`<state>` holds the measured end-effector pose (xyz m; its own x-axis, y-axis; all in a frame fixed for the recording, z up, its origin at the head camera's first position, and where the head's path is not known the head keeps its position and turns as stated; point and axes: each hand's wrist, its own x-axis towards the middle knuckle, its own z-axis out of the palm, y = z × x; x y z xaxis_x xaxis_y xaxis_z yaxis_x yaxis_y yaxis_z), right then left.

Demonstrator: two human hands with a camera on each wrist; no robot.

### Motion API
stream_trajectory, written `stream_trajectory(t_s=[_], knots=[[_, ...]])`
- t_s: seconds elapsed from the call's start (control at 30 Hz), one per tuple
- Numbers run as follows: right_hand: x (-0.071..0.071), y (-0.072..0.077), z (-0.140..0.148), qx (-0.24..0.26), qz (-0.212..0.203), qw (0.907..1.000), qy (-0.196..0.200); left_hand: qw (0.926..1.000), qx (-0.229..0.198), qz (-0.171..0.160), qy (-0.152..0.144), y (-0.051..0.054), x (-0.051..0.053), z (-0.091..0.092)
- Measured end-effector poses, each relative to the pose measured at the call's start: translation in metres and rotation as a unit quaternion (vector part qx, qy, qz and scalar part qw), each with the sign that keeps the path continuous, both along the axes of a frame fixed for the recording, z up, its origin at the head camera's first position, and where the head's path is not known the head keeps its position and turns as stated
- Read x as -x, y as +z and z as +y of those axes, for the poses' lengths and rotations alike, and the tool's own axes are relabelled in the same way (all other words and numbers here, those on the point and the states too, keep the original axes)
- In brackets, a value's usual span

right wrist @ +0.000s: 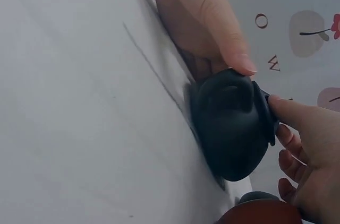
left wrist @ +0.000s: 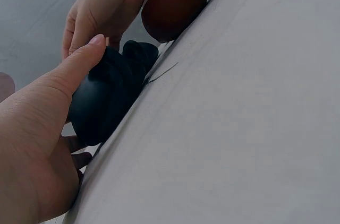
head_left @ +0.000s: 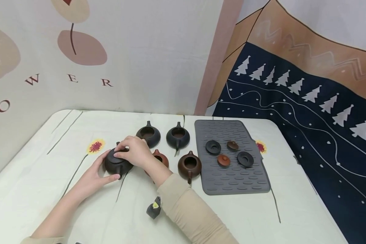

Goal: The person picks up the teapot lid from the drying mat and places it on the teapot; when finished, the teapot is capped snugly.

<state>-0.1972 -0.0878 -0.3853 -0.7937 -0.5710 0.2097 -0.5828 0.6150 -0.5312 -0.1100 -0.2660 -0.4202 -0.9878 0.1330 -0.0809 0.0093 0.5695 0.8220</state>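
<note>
A black teapot [head_left: 111,166] sits on the white cloth at the left. My left hand [head_left: 89,179] holds its body from the left, the thumb reaching to the handle in the left wrist view. From above, my right hand [head_left: 133,151] pinches the black lid [right wrist: 264,112] at the teapot's mouth; whether the lid is fully seated I cannot tell. Behind my right wrist a reddish teapot [head_left: 162,157] is partly hidden. Two lidless black teapots, one nearer [head_left: 154,138] my hand and another [head_left: 170,138] to its right, stand farther back. A lidless brown teapot [head_left: 183,167] stands right of my forearm.
A grey ribbed mat [head_left: 231,184] lies to the right. On it rest two black lids [head_left: 208,147], a brown lid [head_left: 232,146] and a reddish lid [head_left: 224,160]. Near the front lies a small dark object [head_left: 153,212] with a yellow patch. A printed curtain [head_left: 158,67] hangs behind.
</note>
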Motion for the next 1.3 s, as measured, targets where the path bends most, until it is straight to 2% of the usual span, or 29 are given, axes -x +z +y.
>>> stream_trajectory(t_s=[0.27,0.5,0.9,1.1,1.3], knots=[[0.0,-0.004,-0.002,-0.008,0.0,1.0,0.001,0.9999,0.01,-0.006,0.004,-0.001,0.0,-0.001],[-0.003,0.005,0.003,-0.006,-0.006,1.0,-0.001,1.0,0.004,-0.004,0.002,-0.002,-0.001,-0.002],[-0.02,0.037,0.031,0.062,0.004,0.9976,0.029,1.0,0.009,0.002,0.003,-0.002,-0.002,-0.003],[-0.025,0.041,0.048,0.104,-0.009,0.9941,0.029,0.9999,0.01,0.0,0.006,-0.001,-0.001,-0.001],[-0.03,0.042,0.07,0.157,-0.021,0.9868,0.032,0.9999,0.002,0.006,0.008,-0.001,0.001,0.0]])
